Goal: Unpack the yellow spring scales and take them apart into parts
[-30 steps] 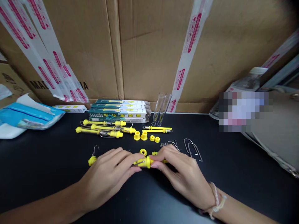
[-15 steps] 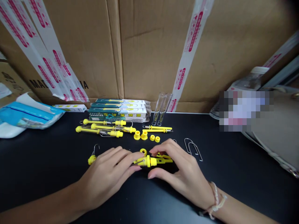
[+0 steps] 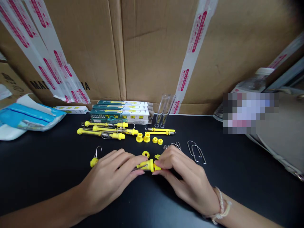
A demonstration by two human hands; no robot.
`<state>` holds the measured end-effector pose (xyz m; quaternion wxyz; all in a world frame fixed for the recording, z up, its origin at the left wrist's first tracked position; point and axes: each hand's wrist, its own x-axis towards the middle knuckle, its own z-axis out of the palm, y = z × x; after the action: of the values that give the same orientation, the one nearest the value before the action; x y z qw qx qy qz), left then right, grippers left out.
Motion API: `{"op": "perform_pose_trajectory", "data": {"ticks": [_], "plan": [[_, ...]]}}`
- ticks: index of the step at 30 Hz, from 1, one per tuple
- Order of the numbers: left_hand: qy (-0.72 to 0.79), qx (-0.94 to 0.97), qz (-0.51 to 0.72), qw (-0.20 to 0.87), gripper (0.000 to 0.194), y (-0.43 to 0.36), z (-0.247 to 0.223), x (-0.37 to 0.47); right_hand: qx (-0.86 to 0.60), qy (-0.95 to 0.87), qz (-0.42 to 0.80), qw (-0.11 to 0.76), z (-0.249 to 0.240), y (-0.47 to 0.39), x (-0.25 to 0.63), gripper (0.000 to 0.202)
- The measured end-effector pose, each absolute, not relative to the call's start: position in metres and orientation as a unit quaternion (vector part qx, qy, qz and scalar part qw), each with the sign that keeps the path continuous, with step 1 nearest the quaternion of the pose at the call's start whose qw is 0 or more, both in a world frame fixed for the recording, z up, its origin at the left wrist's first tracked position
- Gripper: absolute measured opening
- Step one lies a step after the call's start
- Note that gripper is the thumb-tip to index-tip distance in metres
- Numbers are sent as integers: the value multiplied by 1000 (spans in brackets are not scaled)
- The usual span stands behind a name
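My left hand (image 3: 109, 180) is wrapped round a clear-tubed spring scale (image 3: 144, 165) lying level above the black table. A hook on a yellow knob (image 3: 94, 162) pokes out past that hand at the left. My right hand (image 3: 186, 175) pinches a yellow end cap (image 3: 157, 167) at the scale's right end, beside its collar. Just behind sit a yellow ring (image 3: 145, 154) and a small yellow strip (image 3: 157, 156), partly covered by my right fingers. Small springs and wire hooks (image 3: 175, 145) lie beyond my right hand.
Several spring scales (image 3: 104, 129) lie behind my left hand, near stacked boxes (image 3: 121, 114). Yellow caps (image 3: 146, 137), yellow rods (image 3: 161, 132), upright clear tubes (image 3: 163, 110) and wire hooks (image 3: 196, 152) stand or lie about. Cardboard (image 3: 152, 57) forms the back; a bottle (image 3: 251, 84) is at right.
My right hand has closed from an open curve into a pinch on the yellow end cap. Springs and hooks behind it have come into view. My left hand is nearly still.
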<state>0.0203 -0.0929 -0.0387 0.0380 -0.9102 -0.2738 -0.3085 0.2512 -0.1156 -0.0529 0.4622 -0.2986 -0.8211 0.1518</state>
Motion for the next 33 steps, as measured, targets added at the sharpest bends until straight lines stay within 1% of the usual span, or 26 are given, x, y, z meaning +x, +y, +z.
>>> {"op": "perform_pose_trajectory", "data": {"ticks": [3, 6, 7, 9, 13, 15, 19, 22, 26, 29, 33], "plan": [[-275, -907, -316, 44, 25, -93, -38, 20, -313, -819, 159, 453, -50, -115, 253, 14], [-272, -906, -321, 48, 24, -92, -38, 20, -361, -820, 117, 429, -47, -114, 254, 32], [-270, -906, -321, 50, 23, -92, -38, 20, -374, -821, 105, 418, -46, -114, 254, 33], [-268, -909, -315, 54, 23, -93, -38, 20, -387, -829, 93, 393, -45, -115, 253, 23], [-269, -910, -309, 59, 25, -92, -38, 21, -387, -845, 65, 363, -47, -118, 250, 30], [-270, -907, -317, 57, 27, -92, -37, 22, -383, -841, 63, 377, -49, -118, 249, 25], [-277, -906, -316, 48, 26, -92, -37, 21, -371, -831, 81, 407, -54, -118, 251, 3], [-279, -907, -310, 55, 26, -92, -38, 20, -370, -826, 115, 408, -56, -120, 252, 10], [-282, -909, -297, 72, 31, -93, -38, 19, -384, -805, 163, 421, -52, -124, 251, 14], [-276, -912, -296, 69, 30, -93, -38, 19, -372, -788, 191, 452, -49, -125, 247, 5], [-274, -910, -304, 64, 27, -91, -37, 20, -386, -763, 204, 477, -47, -123, 244, 9]]}}
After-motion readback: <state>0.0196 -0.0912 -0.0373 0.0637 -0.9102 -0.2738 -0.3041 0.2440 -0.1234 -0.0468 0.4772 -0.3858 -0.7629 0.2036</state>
